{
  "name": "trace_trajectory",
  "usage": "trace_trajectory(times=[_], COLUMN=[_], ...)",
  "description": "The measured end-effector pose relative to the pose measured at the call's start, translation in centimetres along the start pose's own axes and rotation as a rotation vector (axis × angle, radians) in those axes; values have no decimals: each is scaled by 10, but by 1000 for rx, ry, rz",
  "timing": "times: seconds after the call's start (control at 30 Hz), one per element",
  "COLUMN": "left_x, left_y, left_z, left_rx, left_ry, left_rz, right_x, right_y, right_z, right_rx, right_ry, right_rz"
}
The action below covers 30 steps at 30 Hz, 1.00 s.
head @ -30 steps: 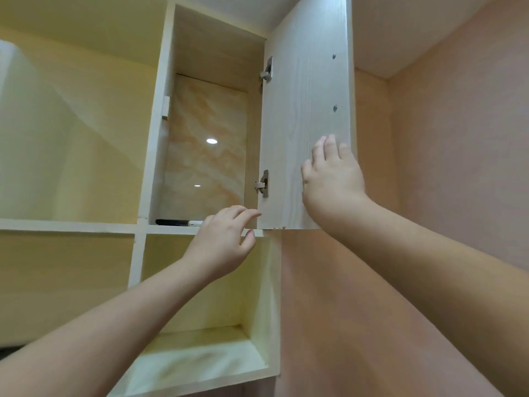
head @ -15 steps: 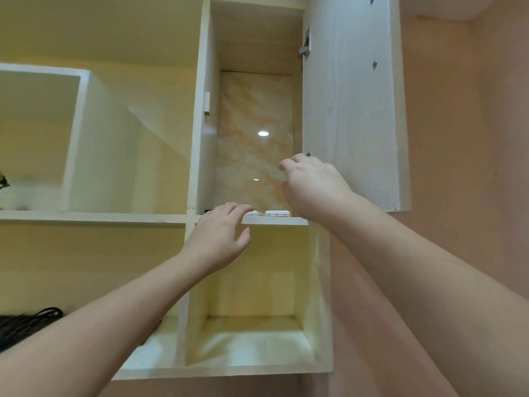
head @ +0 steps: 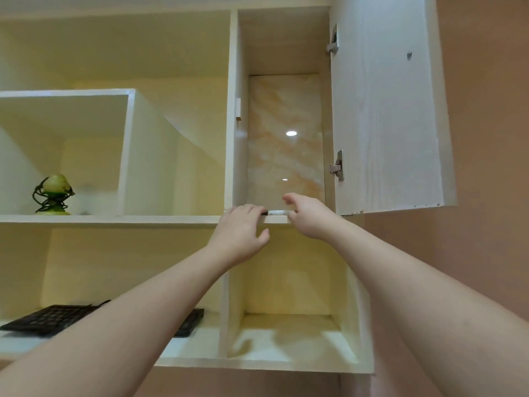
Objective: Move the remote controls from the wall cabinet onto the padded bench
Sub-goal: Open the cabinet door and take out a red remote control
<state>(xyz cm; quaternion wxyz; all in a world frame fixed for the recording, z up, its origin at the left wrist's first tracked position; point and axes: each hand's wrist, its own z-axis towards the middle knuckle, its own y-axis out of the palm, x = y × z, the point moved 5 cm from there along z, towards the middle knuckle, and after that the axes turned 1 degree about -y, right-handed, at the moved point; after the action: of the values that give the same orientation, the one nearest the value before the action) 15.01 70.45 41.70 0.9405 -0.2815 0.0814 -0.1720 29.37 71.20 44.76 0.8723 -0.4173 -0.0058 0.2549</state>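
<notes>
The wall cabinet (head: 233, 156) has its door (head: 383, 116) swung open to the right. On the floor of the tall compartment, at the front edge, lie a white remote (head: 277, 212) and a dark remote (head: 264, 213); only thin slivers of them show. My left hand (head: 240, 233) reaches up with its fingers laid flat over the shelf edge onto the dark remote, thumb hanging free. My right hand (head: 310, 217) curls over the right end of the white remote, thumb at its front edge. The padded bench is out of view.
A green ornament (head: 53, 194) stands on the left shelf. A black keyboard (head: 48, 319) lies on the lower shelf, partly behind my left arm. The lower right cubby (head: 289, 336) holds nothing. A pink wall lies to the right.
My right hand has left the door, come down into the compartment and closed over the white remote's end. My left hand has slid further onto the shelf. The camera has turned left.
</notes>
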Motion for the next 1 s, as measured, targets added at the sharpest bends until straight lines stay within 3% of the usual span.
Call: trace_trajectory(times=[0.17, 0.33, 0.73, 1.0], left_x=[-7, -20, -20, 9], left_y=[-2, 0, -3, 4], left_z=[0, 0, 11, 31], left_rx=[-12, 17, 28, 2], left_ry=[15, -76, -34, -9], left_rz=[-2, -18, 59, 3], right_x=[-6, -6, -14, 1], right_y=[7, 10, -2, -18], right_z=[21, 23, 11, 0], right_rx=[-20, -60, -44, 66], right_ry=[50, 102, 40, 77], right_rz=[-15, -3, 200, 300])
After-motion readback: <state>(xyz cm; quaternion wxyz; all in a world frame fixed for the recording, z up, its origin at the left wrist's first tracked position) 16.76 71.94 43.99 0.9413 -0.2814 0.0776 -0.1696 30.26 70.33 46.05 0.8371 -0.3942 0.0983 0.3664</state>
